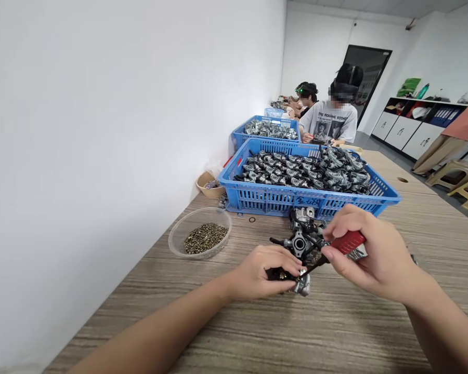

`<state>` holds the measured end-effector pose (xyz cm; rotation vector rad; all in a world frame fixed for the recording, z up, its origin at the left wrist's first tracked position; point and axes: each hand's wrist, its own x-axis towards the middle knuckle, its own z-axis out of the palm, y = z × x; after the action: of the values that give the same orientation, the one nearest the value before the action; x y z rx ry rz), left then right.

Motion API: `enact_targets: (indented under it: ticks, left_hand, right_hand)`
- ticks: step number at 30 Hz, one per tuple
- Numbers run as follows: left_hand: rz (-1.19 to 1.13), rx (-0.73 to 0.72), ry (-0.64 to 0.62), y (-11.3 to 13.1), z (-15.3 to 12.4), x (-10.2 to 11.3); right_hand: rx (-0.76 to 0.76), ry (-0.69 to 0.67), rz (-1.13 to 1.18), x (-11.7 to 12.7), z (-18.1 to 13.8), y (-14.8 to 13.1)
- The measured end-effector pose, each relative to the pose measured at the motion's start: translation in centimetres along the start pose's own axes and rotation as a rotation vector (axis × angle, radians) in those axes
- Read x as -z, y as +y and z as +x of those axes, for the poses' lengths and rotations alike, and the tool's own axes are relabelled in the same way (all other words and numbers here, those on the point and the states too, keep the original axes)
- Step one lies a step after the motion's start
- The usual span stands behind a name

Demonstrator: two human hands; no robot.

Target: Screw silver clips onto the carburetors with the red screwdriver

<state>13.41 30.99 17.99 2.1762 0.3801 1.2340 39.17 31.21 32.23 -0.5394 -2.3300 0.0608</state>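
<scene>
My left hand (263,270) is closed around a small metal carburetor part (301,244) and steadies it on the wooden table (335,332). My right hand (368,249) grips a red-handled screwdriver (345,243), whose dark tip points left and down into the part. A second metal part (304,214) lies just behind, close to the blue crate.
A blue crate (281,200) full of grey metal parts stands behind my hands, with another blue crate (257,136) farther back. A clear bowl of screws (203,238) sits left, near the white wall. Two people sit at the far end. Cabinets and stools stand at right.
</scene>
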Motion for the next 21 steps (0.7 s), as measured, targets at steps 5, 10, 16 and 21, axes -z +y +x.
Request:
enact_targets:
  ticks: [5, 10, 16, 21]
  left_hand:
    - [-0.011, -0.007, 0.000, 0.0, 0.1, 0.0]
    - [-0.045, -0.012, -0.013, -0.1, 0.2, 0.0]
    - [-0.050, -0.020, -0.027, 0.0, 0.3, 0.2]
    - [-0.039, 0.009, -0.055, 0.2, 0.4, 0.5]
  right_hand:
    - [-0.078, -0.208, 0.431, 1.6, -0.4, 0.0]
    - [-0.095, -0.278, 0.518, 2.2, -1.2, 0.8]
    - [0.039, -0.078, 0.323, 0.9, -0.8, 0.9]
    - [0.041, 0.032, -0.068, 0.1, -0.4, 0.4]
